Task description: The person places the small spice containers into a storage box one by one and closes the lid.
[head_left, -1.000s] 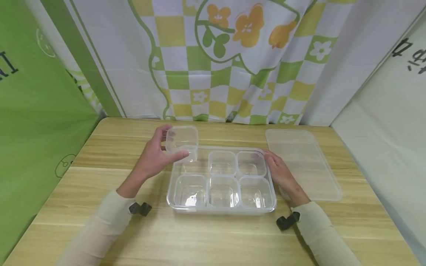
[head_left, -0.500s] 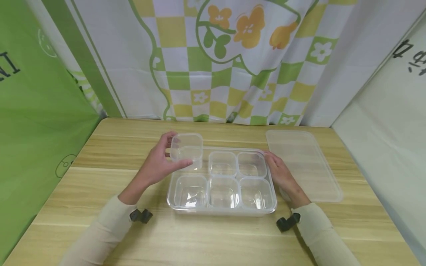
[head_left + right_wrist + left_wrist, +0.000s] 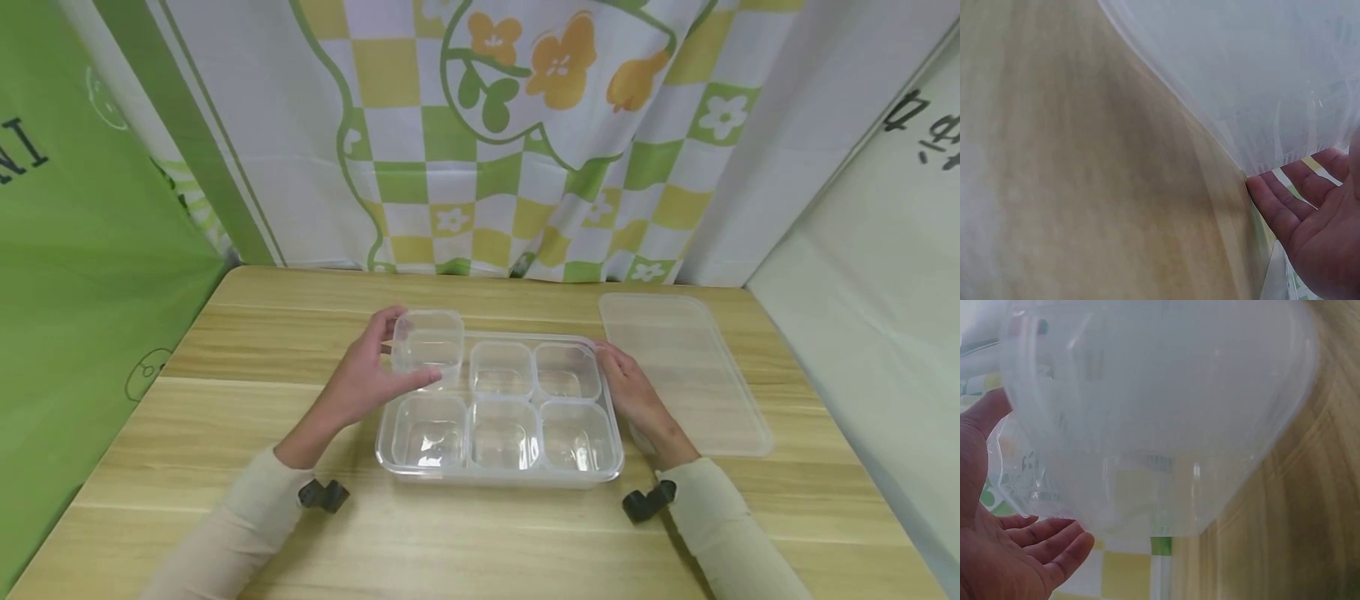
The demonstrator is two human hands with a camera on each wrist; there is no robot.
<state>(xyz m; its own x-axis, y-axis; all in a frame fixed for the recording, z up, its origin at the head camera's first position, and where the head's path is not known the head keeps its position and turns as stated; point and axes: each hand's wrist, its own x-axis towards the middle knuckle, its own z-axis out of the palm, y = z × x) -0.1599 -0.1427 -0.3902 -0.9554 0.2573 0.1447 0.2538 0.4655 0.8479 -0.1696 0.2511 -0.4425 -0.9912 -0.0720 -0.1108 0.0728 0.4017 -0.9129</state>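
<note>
My left hand (image 3: 362, 382) grips a small clear plastic container (image 3: 429, 327) between thumb and fingers. This container is tilted over the back left part of a large clear plastic box (image 3: 498, 476). Several matching small containers sit inside the box in two rows, among them a front left one (image 3: 430, 429). In the left wrist view the box's wall (image 3: 1179, 406) covers much of the picture. My right hand (image 3: 632, 387) holds the box at its back right side; in the right wrist view its fingers (image 3: 1279, 209) lie against the box's wall (image 3: 1260, 100).
A flat translucent lid (image 3: 686, 375) lies on the wooden table (image 3: 495, 542) to the right of the box, partly behind my right hand. A patterned curtain (image 3: 465, 183) hangs along the table's back edge. A green cloth (image 3: 97, 292) stands at the left.
My left hand has moved right and toward me with the small container, bringing it lower over the box's back left part. The right hand and the box have stayed put.
</note>
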